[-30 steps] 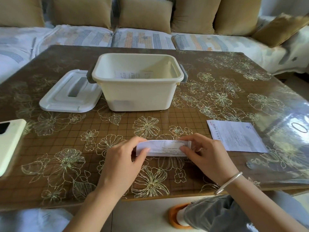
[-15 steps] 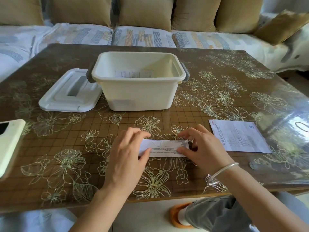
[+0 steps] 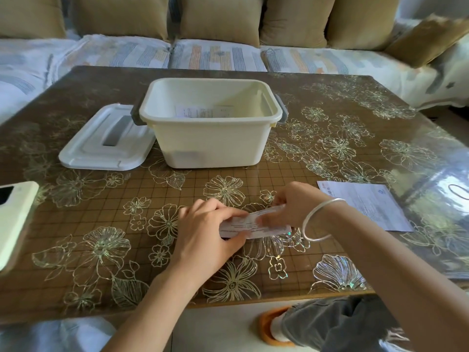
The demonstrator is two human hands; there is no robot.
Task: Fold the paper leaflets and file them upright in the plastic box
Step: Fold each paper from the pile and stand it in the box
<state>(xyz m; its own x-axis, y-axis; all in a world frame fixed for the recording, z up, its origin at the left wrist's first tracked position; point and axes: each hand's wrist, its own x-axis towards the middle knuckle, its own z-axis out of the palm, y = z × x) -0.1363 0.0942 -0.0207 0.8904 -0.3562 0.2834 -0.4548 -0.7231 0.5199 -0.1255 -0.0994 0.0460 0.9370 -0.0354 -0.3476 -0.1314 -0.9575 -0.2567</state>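
Near the front edge of the tabletop (image 3: 76, 97), a folded leaflet (image 3: 256, 224) sits as a narrow strip between both hands, slightly blurred, so whether it lies fully flat cannot be told. The left hand (image 3: 203, 237) covers its left end, fingers curled over the top and the thumb tucked against the near edge, gripping the paper. The right hand (image 3: 294, 201), with a silver bangle (image 3: 319, 219) on the wrist, pinches the far edge towards the right end with bent fingers. Beyond the hands stands the cream plastic box (image 3: 210, 138), open, with a filed leaflet (image 3: 203, 111) upright against its far inside wall. Its white lid (image 3: 106, 141) lies flat just left of the box, touching it. A flat leaflet (image 3: 365, 204) lies unfolded to the right of the hands, and a white phone (image 3: 15, 219) rests at the left edge. Behind the tabletop runs a sofa (image 3: 218, 54) with tan cushions (image 3: 218, 19).
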